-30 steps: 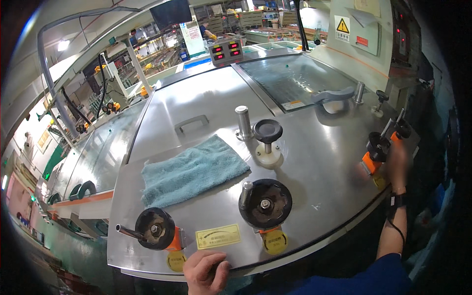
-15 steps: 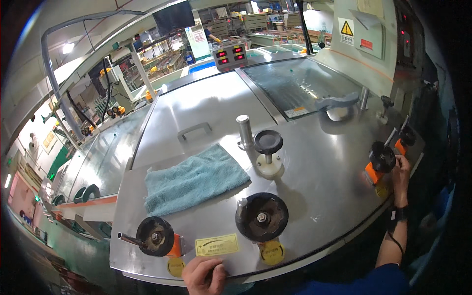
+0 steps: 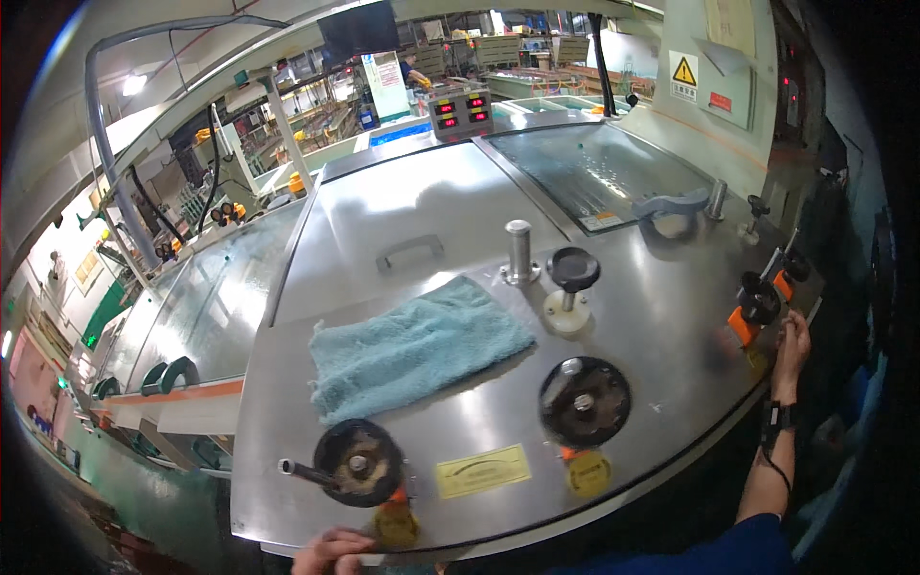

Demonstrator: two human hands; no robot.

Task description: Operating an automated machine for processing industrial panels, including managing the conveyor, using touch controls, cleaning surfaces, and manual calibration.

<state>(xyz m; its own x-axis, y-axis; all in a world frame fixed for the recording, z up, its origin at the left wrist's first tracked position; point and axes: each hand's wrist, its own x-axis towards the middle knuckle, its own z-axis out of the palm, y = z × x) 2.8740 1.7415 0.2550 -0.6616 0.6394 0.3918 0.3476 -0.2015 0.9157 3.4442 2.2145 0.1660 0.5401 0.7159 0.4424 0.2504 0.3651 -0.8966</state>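
My left hand (image 3: 331, 553) rests at the front edge of a stainless-steel machine top (image 3: 661, 335), fingers loosely bent and holding nothing. Just above it are a black handwheel (image 3: 357, 462) with a metal crank handle and a round yellow label (image 3: 395, 526). At the far right, my right hand (image 3: 792, 355) has curled fingers at the rim of a smaller black handwheel (image 3: 759, 298) beside an orange block (image 3: 742, 327). The exact finger contact is hard to see. A dark band with a cord circles my right wrist.
A light-blue towel (image 3: 422, 350) lies on the steel top. Behind it are a lid handle (image 3: 410, 251), a metal post (image 3: 518, 251) and a black knob (image 3: 573, 269). Another handwheel (image 3: 586, 402) stands front centre. A red-digit display (image 3: 462, 113) sits at the back; a person (image 3: 410, 72) is beyond.
The view has shifted, so the machine sits further right in it. My left hand has slid left along the front edge, to below the left handwheel. My right hand stays by its handwheel.
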